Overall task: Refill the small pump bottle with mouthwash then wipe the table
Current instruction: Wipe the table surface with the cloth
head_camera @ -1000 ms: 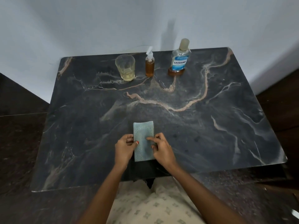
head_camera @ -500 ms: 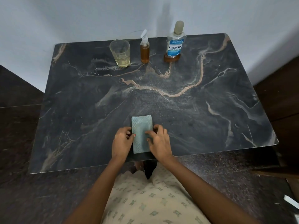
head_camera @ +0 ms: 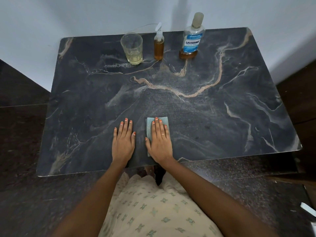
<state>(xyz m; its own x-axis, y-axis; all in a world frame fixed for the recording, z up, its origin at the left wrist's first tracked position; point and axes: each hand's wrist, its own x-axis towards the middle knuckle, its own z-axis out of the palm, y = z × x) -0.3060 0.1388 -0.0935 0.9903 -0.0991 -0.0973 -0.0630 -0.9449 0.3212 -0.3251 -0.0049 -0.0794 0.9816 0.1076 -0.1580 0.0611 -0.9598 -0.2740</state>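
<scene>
Palm down and outstretched, the right hand [head_camera: 159,142] lies on the folded blue-green cloth [head_camera: 149,127] and presses it to the counter [head_camera: 222,117], gripping nothing. A strip of cloth shows at its 9 o'clock side and past the fingertips at 12. The left hand [head_camera: 123,142] is at 9 o'clock of the cloth, just beside it but not touching, resting flat and released on the bare stone.

Half a second ago both hands had curled fingers on the cloth's long edges. Now the left has let go and slid off sideways, and the right has moved on top. The folding looks finished; the cloth sits near the counter's 6 o'clock edge.

Along the far edge, well apart from the hands, stand the glass [head_camera: 132,48] at 11 o'clock, the small pump bottle [head_camera: 159,47] at 12 – capped, amber almost to the neck – and the mouthwash bottle [head_camera: 192,40] at 1. The refill looks done – likely only the wipe remains, or it is ending.
</scene>
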